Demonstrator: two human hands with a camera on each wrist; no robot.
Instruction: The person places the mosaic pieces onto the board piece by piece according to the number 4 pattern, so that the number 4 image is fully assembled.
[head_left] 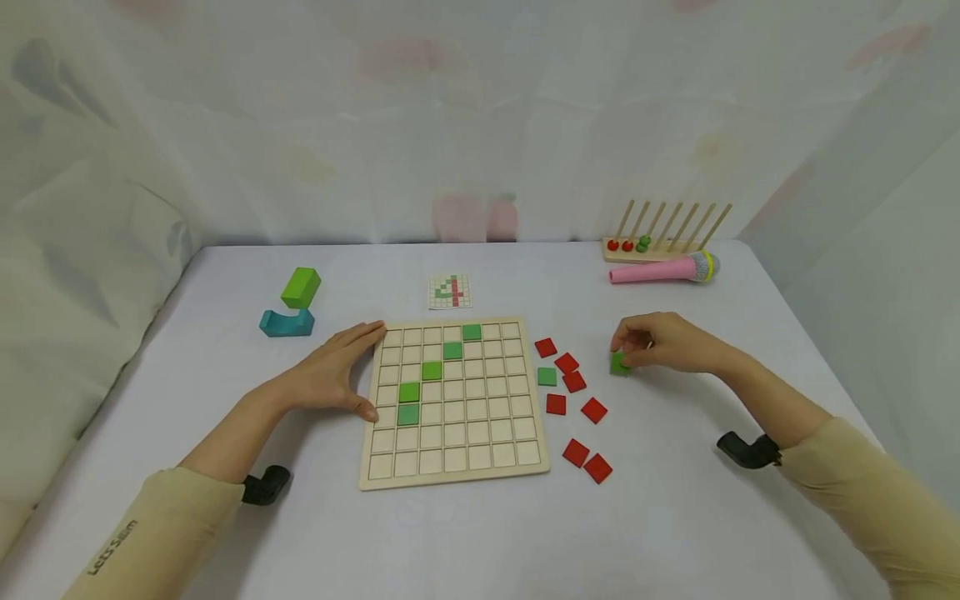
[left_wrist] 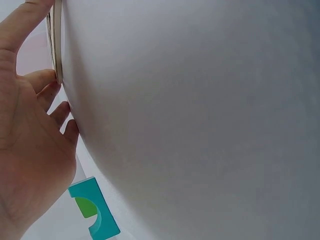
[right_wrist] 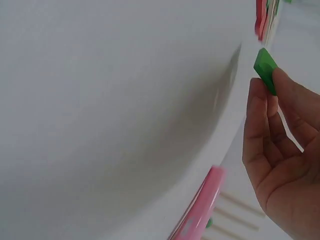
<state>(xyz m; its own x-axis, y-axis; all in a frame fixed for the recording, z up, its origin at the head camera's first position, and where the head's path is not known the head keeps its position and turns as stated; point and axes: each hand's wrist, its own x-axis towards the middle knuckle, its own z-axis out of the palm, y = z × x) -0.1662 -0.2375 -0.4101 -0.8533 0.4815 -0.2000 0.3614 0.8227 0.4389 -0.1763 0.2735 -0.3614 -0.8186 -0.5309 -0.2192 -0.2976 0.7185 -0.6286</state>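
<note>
My right hand (head_left: 667,343) pinches a green square tile (right_wrist: 265,67) between thumb and fingers, to the right of the loose tiles. My left hand (head_left: 322,372) rests at the left edge of a wooden grid board (head_left: 465,457), thumb and fingers spread along its rim. Several green tiles (head_left: 431,370) lie in the board's squares, in a diagonal from upper right down to the left, with the lowest (head_left: 408,414) directly under another. Beside the board's right edge lie a loose green tile (head_left: 547,377) and several red tiles (head_left: 594,410).
A small pattern card (head_left: 449,292) lies behind the board. At the back right are a pink toy microphone (head_left: 660,270) and a peg rack (head_left: 660,250) with red and green beads. A green block (head_left: 301,287) and a teal arch block (head_left: 287,323) sit at the left.
</note>
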